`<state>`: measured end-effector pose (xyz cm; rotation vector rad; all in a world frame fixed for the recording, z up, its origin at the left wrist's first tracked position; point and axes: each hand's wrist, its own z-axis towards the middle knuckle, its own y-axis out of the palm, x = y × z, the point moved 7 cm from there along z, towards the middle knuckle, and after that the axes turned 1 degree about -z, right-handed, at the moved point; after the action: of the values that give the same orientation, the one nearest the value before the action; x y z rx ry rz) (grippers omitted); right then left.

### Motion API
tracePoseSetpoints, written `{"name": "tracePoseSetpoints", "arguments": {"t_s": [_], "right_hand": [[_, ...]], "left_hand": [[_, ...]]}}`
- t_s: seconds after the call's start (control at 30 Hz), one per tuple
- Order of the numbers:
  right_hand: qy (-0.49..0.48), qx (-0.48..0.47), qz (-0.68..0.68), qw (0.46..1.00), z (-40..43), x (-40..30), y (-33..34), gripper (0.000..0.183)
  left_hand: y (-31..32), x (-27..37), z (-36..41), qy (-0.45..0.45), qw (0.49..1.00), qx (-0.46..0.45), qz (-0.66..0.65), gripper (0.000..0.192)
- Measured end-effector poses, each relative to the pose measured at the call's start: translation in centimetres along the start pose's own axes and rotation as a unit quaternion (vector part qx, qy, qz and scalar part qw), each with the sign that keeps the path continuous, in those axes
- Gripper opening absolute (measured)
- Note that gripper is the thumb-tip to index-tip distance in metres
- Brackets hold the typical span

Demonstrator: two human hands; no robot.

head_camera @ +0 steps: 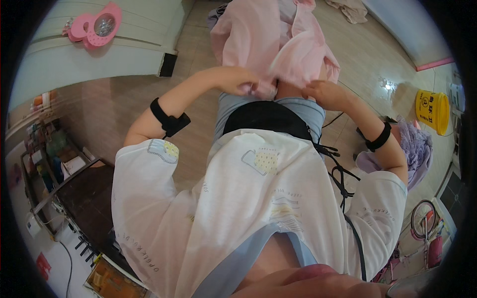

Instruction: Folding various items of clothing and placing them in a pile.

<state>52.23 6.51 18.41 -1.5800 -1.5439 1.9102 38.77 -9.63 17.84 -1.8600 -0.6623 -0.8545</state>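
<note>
A pink cloth garment (246, 37) with paler cloth showing at its opening hangs in front of my lap. My left hand (242, 82) has its fingers curled around a bunched part of it, blurred by motion. My right hand (326, 94) pinches the lower edge of the garment on the other side. Both hands are just above my light blue shorts (231, 108), in front of a black waist bag (264, 117). The cloth between the hands is blurred, and some fingertips are hidden.
A yellow bucket (428, 110) bearing writing stands on the tiled floor at right. Nearer is a heap of lilac fabric (415, 152). A pink bicycle (425, 227) is at lower right. At upper left, a pink toy-like case (93, 28) lies on a pale furniture surface (138, 56). Black cords (341, 178) hang beside me.
</note>
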Motion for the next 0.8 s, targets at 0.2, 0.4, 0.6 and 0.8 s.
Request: {"name": "tracePoseSetpoints", "arguments": {"t_s": [0.2,0.4,0.6,0.8], "right_hand": [[0.252,-0.003,0.171,0.952,-2.9,5.6,-0.3,0.029],[0.229,0.158,-0.012,0.960,-3.6,5.2,1.3,0.053],[0.189,0.219,0.055,0.956,-3.3,8.9,0.3,0.026],[0.250,0.356,0.132,0.891,-4.5,3.6,-9.2,0.020]], "left_hand": [[-0.2,-7.9,-1.5,-0.182,0.953,0.138,-0.200,0.030],[1.8,-13.0,-6.2,-0.333,0.862,0.370,-0.102,0.054],[3.8,-12.3,-3.7,-0.116,0.866,0.364,-0.323,0.047],[-1.0,-7.2,-3.3,-0.141,0.730,0.417,-0.522,0.039]]}}
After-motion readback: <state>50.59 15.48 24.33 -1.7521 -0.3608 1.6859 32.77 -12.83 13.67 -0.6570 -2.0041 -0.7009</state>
